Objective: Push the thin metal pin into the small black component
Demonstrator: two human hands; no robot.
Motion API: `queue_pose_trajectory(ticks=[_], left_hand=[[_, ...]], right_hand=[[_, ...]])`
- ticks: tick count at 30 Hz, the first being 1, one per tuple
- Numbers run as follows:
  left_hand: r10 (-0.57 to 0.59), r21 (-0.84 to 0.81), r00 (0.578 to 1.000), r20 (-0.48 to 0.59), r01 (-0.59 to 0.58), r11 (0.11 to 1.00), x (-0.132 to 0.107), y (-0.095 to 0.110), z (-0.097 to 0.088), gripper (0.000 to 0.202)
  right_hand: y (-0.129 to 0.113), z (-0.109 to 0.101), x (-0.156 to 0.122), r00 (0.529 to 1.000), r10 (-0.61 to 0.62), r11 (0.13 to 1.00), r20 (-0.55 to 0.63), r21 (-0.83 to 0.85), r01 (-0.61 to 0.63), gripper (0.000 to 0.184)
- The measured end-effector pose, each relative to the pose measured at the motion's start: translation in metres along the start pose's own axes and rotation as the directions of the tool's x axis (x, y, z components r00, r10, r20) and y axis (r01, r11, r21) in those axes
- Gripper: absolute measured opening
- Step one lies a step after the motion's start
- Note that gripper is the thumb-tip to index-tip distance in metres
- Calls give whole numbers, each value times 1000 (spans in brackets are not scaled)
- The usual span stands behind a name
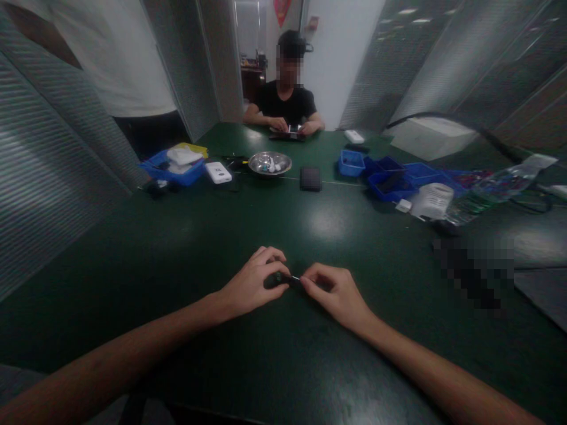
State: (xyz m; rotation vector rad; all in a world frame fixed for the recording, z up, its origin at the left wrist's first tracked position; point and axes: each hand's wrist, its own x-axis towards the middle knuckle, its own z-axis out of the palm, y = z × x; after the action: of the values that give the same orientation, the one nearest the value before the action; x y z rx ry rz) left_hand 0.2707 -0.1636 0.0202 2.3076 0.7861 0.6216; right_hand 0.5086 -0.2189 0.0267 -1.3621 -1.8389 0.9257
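Note:
Over the dark green table [199, 236], my left hand [254, 280] pinches a small dark piece [291, 281] between thumb and fingertips. A short silvery strip shows at its right side. My right hand [339, 292] has thumb and forefinger closed on the other end of this strip, so the two hands almost meet. The strip and the dark piece look joined, but what they are is too small to tell. My fingers hide part of both.
Behind my hands lie a metal bowl [259, 163] with small bits inside, a dark square pad [310, 179] and a white power bank [218, 172]. Blue trays [352, 163] and a plastic bottle [482, 198] are at right; a blue basket [170, 172] stands left. Two people are nearby.

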Motion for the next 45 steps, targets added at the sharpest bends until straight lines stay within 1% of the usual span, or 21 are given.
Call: queue_pose_trajectory(ticks=[4,7,10,12,14,16,19,21,23,25,26,28,30,32,33,35,36,39,42,44,45], left_hand=[[19,136,1000,21,-21,990,-4,-1,-4,18],[79,222,992,101,-100,970,-5,-4,-12,22],[106,219,981,164,-141,965,-6,-14,-22,25],[97,209,982,160,-130,969,-9,-26,-31,28],[75,221,988,137,-105,970,-14,-45,-43,31],[36,265,996,87,-58,962,-21,-70,-62,33],[-60,369,998,-36,69,927,-38,-116,-101,35],[-147,435,981,-125,187,881,-55,-148,-133,38],[-225,485,945,-238,316,815,-75,-175,-163,39],[-285,511,894,-345,434,742,-95,-195,-188,40],[-307,511,870,-387,479,713,-103,-202,-197,40],[-367,484,817,-444,563,669,-115,-210,-209,39],[-450,423,752,-481,649,632,-120,-212,-214,41],[-537,328,667,-517,733,595,-121,-213,-218,50],[-574,278,623,-531,768,577,-122,-214,-219,55],[-638,198,557,-531,814,547,-125,-217,-223,59],[-666,174,533,-522,831,529,-127,-219,-225,58],[-726,166,483,-490,869,466,-131,-221,-231,55],[-758,219,402,-514,916,337,-130,-217,-234,53],[-769,245,369,-522,928,280,-127,-212,-233,47],[-774,247,364,-518,930,272,-126,-209,-232,42]], right_hand=[[2,-1,-2,1000,12,1000,3,9,-12,22],[2,-3,-2,1000,14,1000,12,15,-14,21],[2,-3,-2,1000,14,1000,15,12,-14,21],[3,-3,-2,1000,15,1000,17,3,-15,22],[4,-4,-2,1000,14,1000,20,-7,-14,21],[5,-4,-3,1000,9,1000,23,-10,-9,21],[6,-5,-3,1000,4,1000,26,-2,-4,22],[6,-4,-3,1000,10,1000,24,3,-10,22],[5,-4,-3,1000,16,1000,24,4,-16,23],[5,-4,-2,1000,16,1000,27,3,-16,23],[4,-4,-2,1000,16,1000,27,2,-16,23],[3,-4,-2,999,20,1000,29,4,-20,23],[2,-3,-2,999,28,1000,33,2,-28,24],[1,-3,-2,999,33,999,31,-2,-33,24],[1,-2,-2,999,34,999,28,-3,-34,24],[0,-2,-2,999,30,1000,26,-1,-30,25],[0,-2,-2,999,30,1000,28,0,-30,25],[1,-2,-2,999,32,999,37,3,-32,24],[1,-2,-3,999,31,999,36,9,-32,23],[0,-2,-3,999,30,1000,35,8,-30,23],[0,-3,-3,999,29,1000,36,6,-29,23]])
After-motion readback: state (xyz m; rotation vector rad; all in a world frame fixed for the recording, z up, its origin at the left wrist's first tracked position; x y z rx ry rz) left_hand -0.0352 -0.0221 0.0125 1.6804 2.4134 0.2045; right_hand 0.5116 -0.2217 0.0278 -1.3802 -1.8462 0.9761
